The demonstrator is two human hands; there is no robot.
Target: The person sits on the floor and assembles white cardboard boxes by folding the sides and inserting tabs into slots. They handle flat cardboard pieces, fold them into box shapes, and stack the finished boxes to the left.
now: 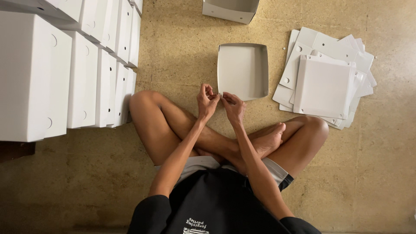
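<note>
Two bare hands meet in front of me in the head view, just above my crossed legs point(225, 143) on the speckled tan floor point(182, 47). My left hand point(206, 100) has its fingers curled in, the fingertips pinched together near the near-left corner of the shallow white cardboard tray point(242, 69) that lies open-side up on the floor. My right hand point(234, 106) is curled the same way, thumb and fingers pinched close to that same corner. Something very small seems to sit between the fingertips, but I cannot tell what it is, nor whether either hand actually touches the tray's edge. The two hands are almost touching each other.

Just beside the tray, on its right, lies a loose stack of flat white cardboard blanks point(325, 82), fanned out unevenly, with small round holes near their edges. Beyond the tray, at the top edge of the view, stands a deeper open white cardboard box point(229, 11), only partly in frame. Along the left side, well apart from my hands, rows of finished white cardboard boxes point(65, 69) stand packed side by side, each with a round finger hole. My black shirt point(216, 203) fills the bottom of the frame.
</note>
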